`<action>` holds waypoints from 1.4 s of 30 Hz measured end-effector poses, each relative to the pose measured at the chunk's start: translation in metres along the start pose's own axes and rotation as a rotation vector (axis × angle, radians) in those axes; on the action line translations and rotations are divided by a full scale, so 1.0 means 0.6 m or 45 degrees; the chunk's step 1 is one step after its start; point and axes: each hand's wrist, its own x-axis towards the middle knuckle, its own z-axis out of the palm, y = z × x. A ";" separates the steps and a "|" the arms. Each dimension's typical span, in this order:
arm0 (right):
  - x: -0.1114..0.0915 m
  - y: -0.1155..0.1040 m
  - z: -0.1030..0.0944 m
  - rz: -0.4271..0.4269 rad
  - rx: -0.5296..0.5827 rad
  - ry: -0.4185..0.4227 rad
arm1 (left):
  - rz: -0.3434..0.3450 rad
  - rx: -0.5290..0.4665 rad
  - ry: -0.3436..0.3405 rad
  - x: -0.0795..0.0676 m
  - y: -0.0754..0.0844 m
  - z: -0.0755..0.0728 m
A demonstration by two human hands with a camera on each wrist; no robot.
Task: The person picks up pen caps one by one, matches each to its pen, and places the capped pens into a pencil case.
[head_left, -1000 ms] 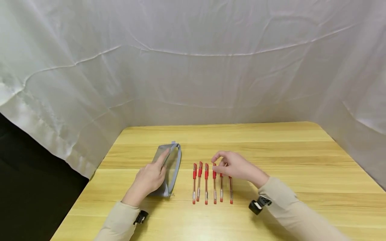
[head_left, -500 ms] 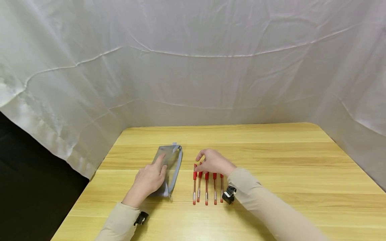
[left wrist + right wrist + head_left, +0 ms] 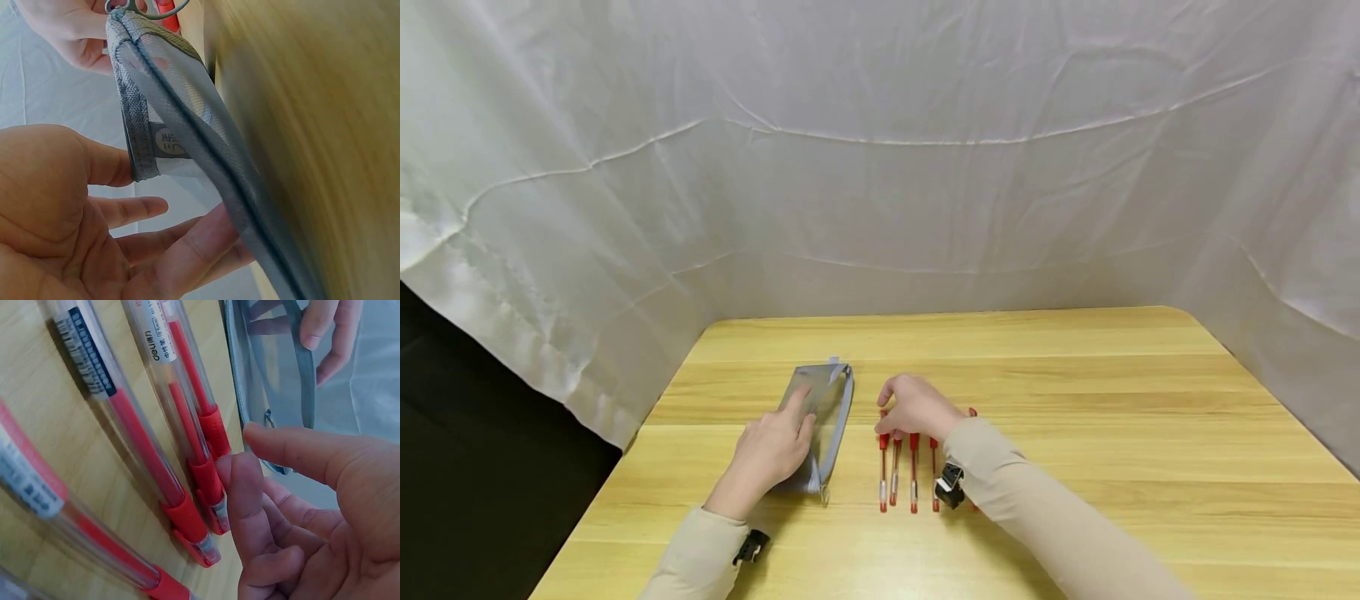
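Observation:
My left hand lies over a grey mesh pencil pouch, its index finger stretched along the top. In the left wrist view the thumb meets the pouch's edge and fingertips pass behind the zip strip. The pouch's zipped mouth gapes towards the pens. My right hand hovers at the capped end of the leftmost red gel pen. In the right wrist view its thumb and index fingertips stand apart beside the red caps, with nothing held between them. The hand and sleeve hide parts of the other pens.
Several red gel pens, among them one pen in the middle, lie side by side on the wooden table. Pale cloth hangs behind the table and at its sides. Each wrist wears a small black camera.
My right hand has moved left across the row, from the right-hand pens to the leftmost one. The left hand's index finger has drawn back a little along the pouch.

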 end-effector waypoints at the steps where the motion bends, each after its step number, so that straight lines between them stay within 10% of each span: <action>1: 0.001 -0.001 0.002 -0.003 -0.007 0.006 | -0.002 -0.001 -0.002 0.000 0.000 0.000; 42: 0.040 -0.026 0.031 0.003 -0.049 0.016 | 0.008 0.017 0.017 -0.003 -0.001 0.003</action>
